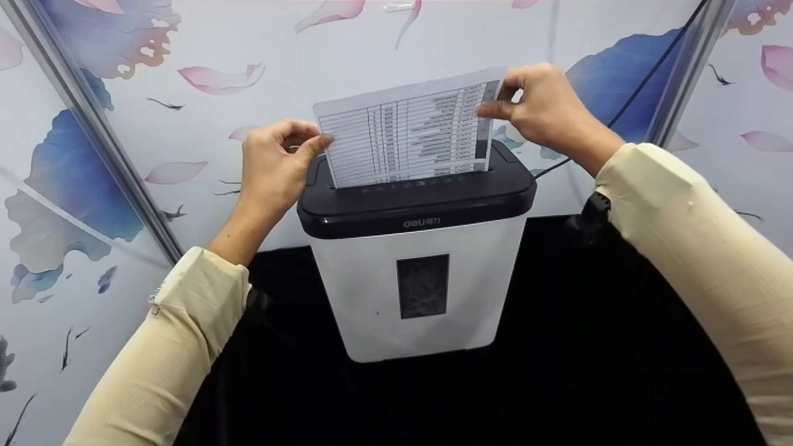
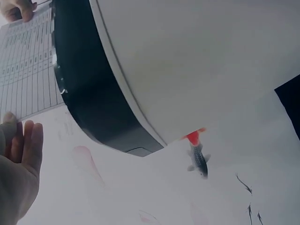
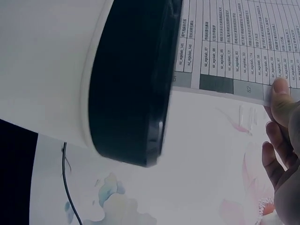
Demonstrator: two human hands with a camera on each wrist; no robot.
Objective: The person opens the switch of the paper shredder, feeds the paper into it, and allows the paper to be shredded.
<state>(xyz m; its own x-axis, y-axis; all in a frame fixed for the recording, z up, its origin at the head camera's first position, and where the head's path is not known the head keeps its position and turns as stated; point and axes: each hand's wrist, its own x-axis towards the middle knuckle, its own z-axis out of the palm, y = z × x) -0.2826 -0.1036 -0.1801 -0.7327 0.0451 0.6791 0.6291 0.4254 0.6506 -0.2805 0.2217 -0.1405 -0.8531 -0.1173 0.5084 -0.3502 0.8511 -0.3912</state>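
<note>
A printed sheet of paper (image 1: 409, 130) with table rows stands upright, its lower edge in the slot of a paper shredder (image 1: 421, 214). The shredder has a black top and a white bin with a small dark window. My left hand (image 1: 276, 161) pinches the sheet's left edge between thumb and fingers, just above the shredder top. Higher up, my right hand (image 1: 542, 108) pinches the sheet near its upper right corner. In the right wrist view, the thumb of the right hand (image 3: 283, 126) lies over the paper's grey-marked edge (image 3: 215, 84).
Behind the shredder rise white panels (image 1: 396, 49) printed with petals and blue shapes, framed by metal posts (image 1: 99, 130). A black cable (image 1: 650, 74) runs down at the right toward the shredder. Black cloth (image 1: 433, 396) lies under the bin.
</note>
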